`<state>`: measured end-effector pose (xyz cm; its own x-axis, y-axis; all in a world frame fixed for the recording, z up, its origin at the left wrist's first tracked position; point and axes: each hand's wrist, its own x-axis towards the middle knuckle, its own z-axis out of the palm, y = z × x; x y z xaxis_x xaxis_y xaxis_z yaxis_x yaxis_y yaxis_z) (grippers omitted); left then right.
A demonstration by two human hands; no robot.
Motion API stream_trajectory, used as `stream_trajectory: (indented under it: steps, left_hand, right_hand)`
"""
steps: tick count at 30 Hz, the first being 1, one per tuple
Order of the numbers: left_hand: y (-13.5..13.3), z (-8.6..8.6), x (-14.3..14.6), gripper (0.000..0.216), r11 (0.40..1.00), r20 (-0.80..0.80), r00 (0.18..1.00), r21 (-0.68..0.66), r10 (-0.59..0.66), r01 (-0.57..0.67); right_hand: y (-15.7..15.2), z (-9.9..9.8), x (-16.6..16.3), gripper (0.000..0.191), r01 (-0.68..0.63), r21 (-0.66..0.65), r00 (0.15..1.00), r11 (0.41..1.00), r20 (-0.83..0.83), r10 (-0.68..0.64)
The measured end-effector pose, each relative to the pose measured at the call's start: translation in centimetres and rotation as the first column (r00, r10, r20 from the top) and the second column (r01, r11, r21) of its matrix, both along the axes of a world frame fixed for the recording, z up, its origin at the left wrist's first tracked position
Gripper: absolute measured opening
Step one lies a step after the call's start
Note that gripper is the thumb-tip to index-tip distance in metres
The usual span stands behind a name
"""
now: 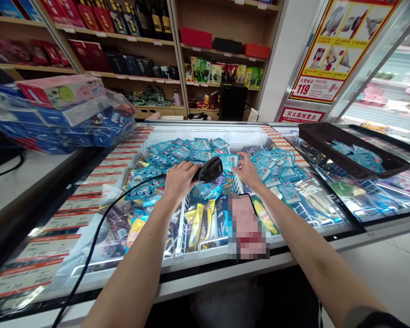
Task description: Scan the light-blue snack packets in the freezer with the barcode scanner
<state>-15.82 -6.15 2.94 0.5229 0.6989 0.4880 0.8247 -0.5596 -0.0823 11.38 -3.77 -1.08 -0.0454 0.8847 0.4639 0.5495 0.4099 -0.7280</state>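
My left hand (181,178) is wrapped round a black corded barcode scanner (210,170), whose head points right. Its cable (100,223) runs down to the lower left. Between the fingers and thumb of my right hand (246,171) is a light-blue packet (228,161) with a printed barcode. The scanner's head is close to the packet and hides part of it. Many similar blue packets (171,152) lie spread below and behind my hands on the chest freezer's glass top, with another pile of packets (276,166) to the right.
A partly pixelated phone (248,223) lies at the freezer's front edge. Wrapped ice creams (201,223) show inside. A brown tray (335,132) with blue packets stands on the right. On the left sits a plastic-wrapped stack of boxes (64,109). Stocked shelves (123,36) stand behind.
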Motion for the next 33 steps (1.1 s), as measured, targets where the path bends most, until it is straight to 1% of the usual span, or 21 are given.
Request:
stream_trajectory:
  steps: [2, 4, 7, 10, 12, 19, 23, 25, 30, 33]
  left_hand:
    - [0.0, 0.0, 0.1, 0.036, 1.000, 0.002, 1.000, 0.001, -0.003, 0.003]
    - [-0.1, 0.0, 0.3, 0.038, 1.000, 0.004, 1.000, -0.001, -0.003, 0.003]
    - [-0.3, 0.0, 0.6, 0.039, 1.000, 0.001, 1.000, -0.010, -0.007, 0.007]
    - [-0.4, 0.0, 0.9, 0.037, 1.000, -0.001, 1.000, -0.022, -0.022, 0.022]
    - [-0.5, -0.1, 1.2, 0.038, 0.999, 0.008, 0.999, -0.029, -0.037, 0.037]
    - [-0.6, -0.2, 1.9, 0.040, 0.997, 0.059, 0.996, -0.041, -0.066, 0.068]
    - [-0.3, -0.1, 2.4, 0.040, 0.997, 0.079, 0.995, -0.034, -0.060, 0.063]
    - [-0.1, 0.3, 2.7, 0.039, 0.998, 0.081, 0.995, -0.032, -0.059, 0.061]
    - [0.0, 1.8, 3.7, 0.037, 0.997, 0.074, 0.995, -0.025, -0.074, 0.076]
    - [-0.3, 2.2, 4.3, 0.037, 0.997, 0.080, 0.994, -0.023, -0.074, 0.076]
  right_hand:
    - [-0.7, 0.2, 0.2, 0.050, 0.025, 0.037, 1.000, 0.999, 0.011, -0.026]
    - [-1.1, 0.1, 0.3, 0.049, 0.058, 0.055, 0.998, 0.997, -0.014, -0.058]
    - [-1.0, -0.5, 0.6, 0.048, 0.158, 0.063, 0.987, 0.985, -0.051, -0.155]
    - [-0.6, -0.9, 0.8, 0.047, 0.257, 0.064, 0.966, 0.964, -0.020, -0.256]
    - [-0.4, -1.0, 0.9, 0.046, 0.284, 0.059, 0.958, 0.957, 0.017, -0.285]
    - [-0.5, -0.6, 1.1, 0.042, 0.235, 0.031, 0.971, 0.971, 0.021, -0.236]
    - [-0.3, -0.5, 1.2, 0.042, 0.223, 0.046, 0.975, 0.974, 0.005, -0.224]
    - [-0.1, -0.6, 1.3, 0.042, 0.227, 0.054, 0.974, 0.972, -0.005, -0.227]
    - [0.2, -0.8, 1.4, 0.042, 0.242, 0.049, 0.970, 0.969, -0.011, -0.242]
    - [0.1, -0.8, 1.3, 0.043, 0.243, 0.039, 0.970, 0.969, 0.008, -0.244]
